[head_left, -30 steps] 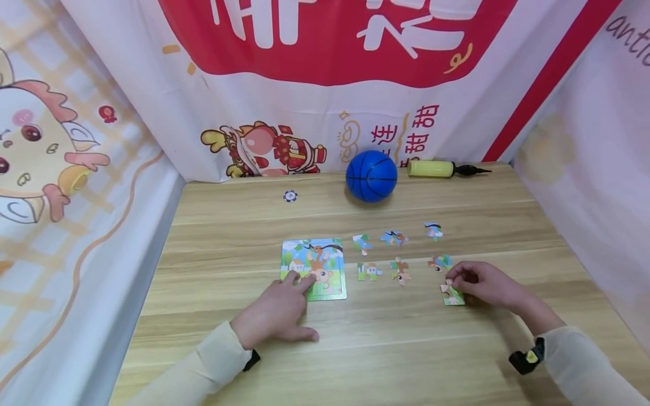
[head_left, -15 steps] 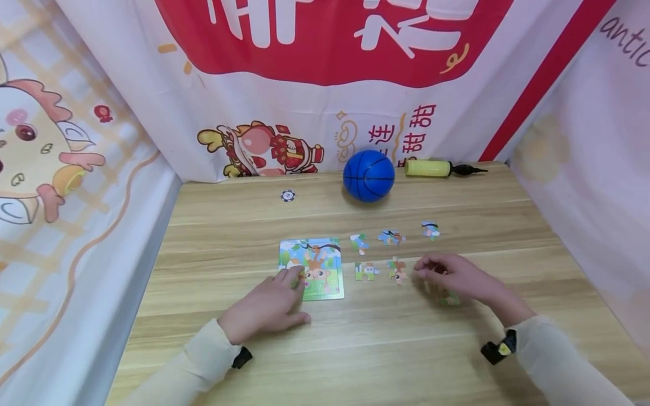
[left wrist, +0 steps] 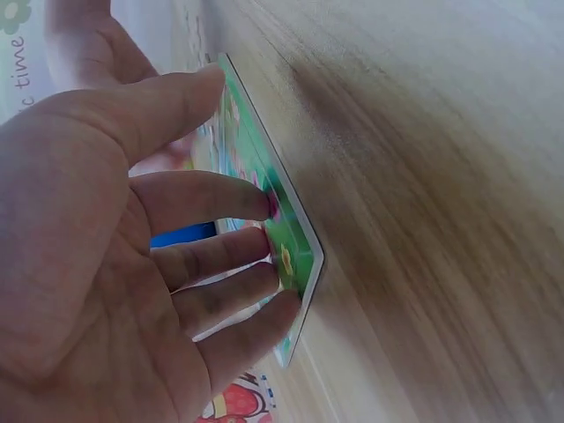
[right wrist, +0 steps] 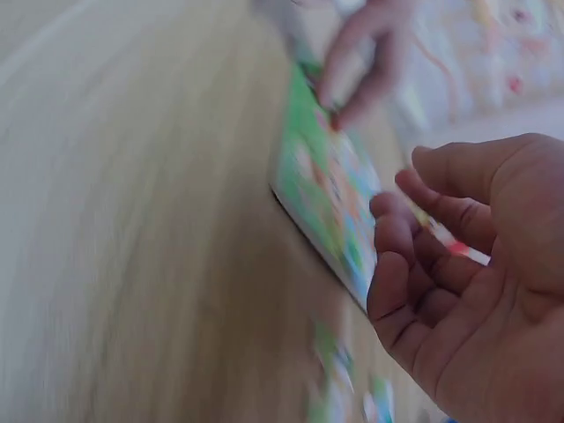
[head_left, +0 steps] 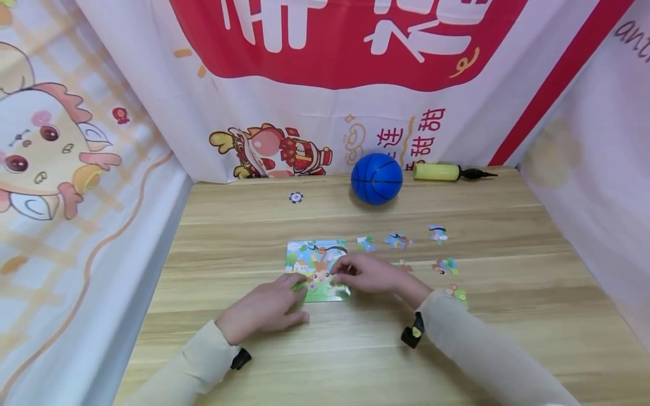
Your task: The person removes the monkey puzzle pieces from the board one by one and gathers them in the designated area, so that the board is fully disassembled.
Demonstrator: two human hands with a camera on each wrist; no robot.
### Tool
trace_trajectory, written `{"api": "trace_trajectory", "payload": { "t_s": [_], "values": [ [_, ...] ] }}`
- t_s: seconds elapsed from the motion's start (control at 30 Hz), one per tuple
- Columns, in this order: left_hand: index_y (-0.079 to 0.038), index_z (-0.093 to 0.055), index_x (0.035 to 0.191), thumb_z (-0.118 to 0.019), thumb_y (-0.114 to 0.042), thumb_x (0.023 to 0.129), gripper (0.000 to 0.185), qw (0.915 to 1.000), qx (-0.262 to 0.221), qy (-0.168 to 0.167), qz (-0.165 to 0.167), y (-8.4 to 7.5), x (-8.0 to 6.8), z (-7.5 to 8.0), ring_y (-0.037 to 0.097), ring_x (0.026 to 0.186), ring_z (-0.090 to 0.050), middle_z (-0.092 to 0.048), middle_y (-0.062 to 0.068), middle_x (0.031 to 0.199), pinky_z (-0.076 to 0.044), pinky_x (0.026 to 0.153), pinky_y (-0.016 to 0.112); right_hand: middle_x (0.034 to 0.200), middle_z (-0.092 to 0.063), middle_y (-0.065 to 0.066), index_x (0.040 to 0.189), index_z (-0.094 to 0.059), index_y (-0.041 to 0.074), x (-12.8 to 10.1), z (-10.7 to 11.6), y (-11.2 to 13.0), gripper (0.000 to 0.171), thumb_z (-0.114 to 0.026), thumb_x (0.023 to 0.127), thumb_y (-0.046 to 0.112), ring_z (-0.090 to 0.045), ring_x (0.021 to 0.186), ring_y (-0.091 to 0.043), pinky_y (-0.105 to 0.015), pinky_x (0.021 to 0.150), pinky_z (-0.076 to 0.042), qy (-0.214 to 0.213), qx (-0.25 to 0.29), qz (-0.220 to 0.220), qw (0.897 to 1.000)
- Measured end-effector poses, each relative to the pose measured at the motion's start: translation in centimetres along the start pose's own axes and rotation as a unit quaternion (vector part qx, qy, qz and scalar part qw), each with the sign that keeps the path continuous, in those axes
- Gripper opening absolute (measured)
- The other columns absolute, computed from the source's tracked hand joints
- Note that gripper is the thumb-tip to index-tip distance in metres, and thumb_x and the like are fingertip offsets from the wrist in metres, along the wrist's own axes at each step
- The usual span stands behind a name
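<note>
A square puzzle board (head_left: 321, 293) with a monkey picture lies on the wooden table. My left hand (head_left: 264, 307) rests its fingertips on the board's left side; in the left wrist view those fingers (left wrist: 233, 273) reach forward, slightly bent, thumb apart. Over the board's right side is my right hand (head_left: 373, 273), its fingers (right wrist: 392, 273) loosely curled with no piece visible between them. Loose jigsaw pieces lie to the right, among them a blue piece with a branch (head_left: 398, 241) and a green-edged piece (head_left: 458, 293). The right hand and forearm partly hide some others.
A blue ball (head_left: 376, 179) stands at the table's back edge, beside a yellow hand pump (head_left: 437, 172). A small round chip (head_left: 296, 197) lies at the back left. Printed cloth (head_left: 325, 107) hangs behind and along both sides.
From beside the loose pieces at the far right, my right hand has swung left to the board. The left hand stays at the board's left side. The loose pieces still visible keep their places.
</note>
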State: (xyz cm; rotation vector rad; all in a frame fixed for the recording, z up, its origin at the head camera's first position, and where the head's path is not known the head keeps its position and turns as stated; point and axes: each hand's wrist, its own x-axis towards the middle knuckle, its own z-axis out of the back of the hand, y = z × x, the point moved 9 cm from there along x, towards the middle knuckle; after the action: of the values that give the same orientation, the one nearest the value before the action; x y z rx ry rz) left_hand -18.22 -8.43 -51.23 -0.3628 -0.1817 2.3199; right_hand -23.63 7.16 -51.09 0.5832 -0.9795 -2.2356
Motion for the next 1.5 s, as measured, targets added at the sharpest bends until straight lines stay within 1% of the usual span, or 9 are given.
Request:
{"api": "trace_trajectory", "payload": {
  "t_s": [0.17, 0.3, 0.47, 0.53, 0.7, 0.93, 1.13, 1.37, 1.5],
  "values": [
    [-0.006, -0.06, 0.141, -0.061, -0.054, 0.098, 0.065, 0.9999, -0.012, 0.004, -0.003, 0.2, 0.0, -0.1, 0.029, 0.133, -0.046, -0.043, 0.016, 0.149, -0.049, 0.101, 0.043, 0.109, -0.061, -0.005, 0.132, -0.068, 0.006, 1.4, -2.3, 0.9, 0.036, -0.066, 0.1, 0.023, -0.055, 0.084, -0.011, -0.028, 0.074, -0.05, 0.032, -0.083, 0.015, 0.996],
    [-0.008, -0.064, 0.138, -0.063, -0.054, 0.097, 0.062, 0.9995, -0.022, 0.021, 0.005, 0.7, -0.2, -0.1, 0.028, 0.13, -0.05, -0.046, 0.014, 0.147, -0.048, 0.101, 0.042, 0.107, -0.057, -0.007, 0.133, -0.067, 0.006, 1.6, -2.7, 1.0, 0.038, -0.067, 0.1, 0.023, -0.053, 0.082, -0.011, -0.028, 0.071, -0.049, 0.032, -0.099, 0.013, 0.994],
    [-0.009, -0.073, 0.125, -0.065, -0.052, 0.096, 0.052, 0.9991, -0.034, 0.025, -0.001, 0.9, -0.5, 0.2, 0.027, 0.125, -0.055, -0.049, 0.013, 0.145, -0.05, 0.099, 0.042, 0.104, -0.058, -0.005, 0.13, -0.069, 0.006, 1.8, -2.7, 1.0, 0.034, -0.066, 0.1, 0.022, -0.052, 0.082, -0.012, -0.029, 0.072, -0.048, 0.013, -0.09, 0.014, 0.996],
    [-0.012, -0.076, 0.108, -0.066, -0.051, 0.095, 0.043, 0.9989, -0.041, 0.024, 0.0, 0.9, -0.5, 0.3, 0.027, 0.124, -0.056, -0.049, 0.013, 0.144, -0.051, 0.097, 0.041, 0.104, -0.059, -0.006, 0.128, -0.07, 0.007, 1.8, -2.6, 1.1, 0.032, -0.066, 0.1, 0.021, -0.052, 0.082, -0.012, -0.03, 0.072, -0.048, 0.005, -0.086, 0.014, 0.996],
    [-0.023, -0.072, 0.084, -0.066, -0.054, 0.095, 0.033, 0.9985, -0.048, 0.025, 0.003, 0.9, -0.6, 0.3, 0.028, 0.126, -0.054, -0.049, 0.014, 0.144, -0.053, 0.095, 0.041, 0.104, -0.06, -0.003, 0.125, -0.071, 0.008, 2.0, -2.5, 1.1, 0.029, -0.065, 0.1, 0.021, -0.054, 0.083, -0.012, -0.03, 0.074, -0.049, -0.002, -0.079, 0.007, 0.997],
    [-0.03, -0.058, 0.066, -0.063, -0.055, 0.097, 0.04, 0.9989, -0.042, 0.023, -0.004, 0.7, -0.4, 0.2, 0.03, 0.131, -0.05, -0.049, 0.014, 0.144, -0.053, 0.094, 0.041, 0.096, -0.061, 0.003, 0.115, -0.067, 0.009, 2.4, -2.4, 0.7, 0.016, -0.066, 0.1, 0.014, -0.056, 0.084, -0.012, -0.031, 0.076, -0.05, -0.01, -0.029, 0.0, 1.0],
    [-0.03, -0.056, 0.062, -0.062, -0.055, 0.097, 0.043, 0.9987, -0.045, 0.024, -0.006, 0.6, -0.4, 0.1, 0.03, 0.133, -0.048, -0.049, 0.014, 0.144, -0.053, 0.094, 0.041, 0.093, -0.063, 0.003, 0.112, -0.066, 0.01, 2.5, -2.6, 0.5, 0.012, -0.066, 0.1, 0.012, -0.057, 0.082, -0.012, -0.031, 0.074, -0.05, -0.013, -0.008, -0.003, 1.0],
    [-0.03, -0.057, 0.063, -0.063, -0.055, 0.097, 0.042, 0.9985, -0.048, 0.023, -0.008, 0.6, -0.4, 0.1, 0.029, 0.132, -0.048, -0.05, 0.014, 0.144, -0.054, 0.091, 0.04, 0.09, -0.064, 0.005, 0.107, -0.067, 0.011, 2.7, -2.6, 0.1, 0.008, -0.067, 0.099, 0.011, -0.059, 0.081, -0.01, -0.031, 0.073, -0.052, -0.056, 0.009, 0.0, 0.998],
    [-0.03, -0.056, 0.064, -0.063, -0.056, 0.096, 0.042, 0.9985, -0.05, 0.021, -0.007, 0.6, -0.4, 0.1, 0.029, 0.132, -0.048, -0.049, 0.014, 0.145, -0.054, 0.092, 0.041, 0.091, -0.066, 0.006, 0.104, -0.068, 0.017, 2.0, -2.1, -0.6, 0.006, -0.069, 0.098, 0.016, -0.06, 0.082, -0.013, -0.031, 0.072, -0.053, -0.071, 0.048, -0.016, 0.996]
  ]
}}
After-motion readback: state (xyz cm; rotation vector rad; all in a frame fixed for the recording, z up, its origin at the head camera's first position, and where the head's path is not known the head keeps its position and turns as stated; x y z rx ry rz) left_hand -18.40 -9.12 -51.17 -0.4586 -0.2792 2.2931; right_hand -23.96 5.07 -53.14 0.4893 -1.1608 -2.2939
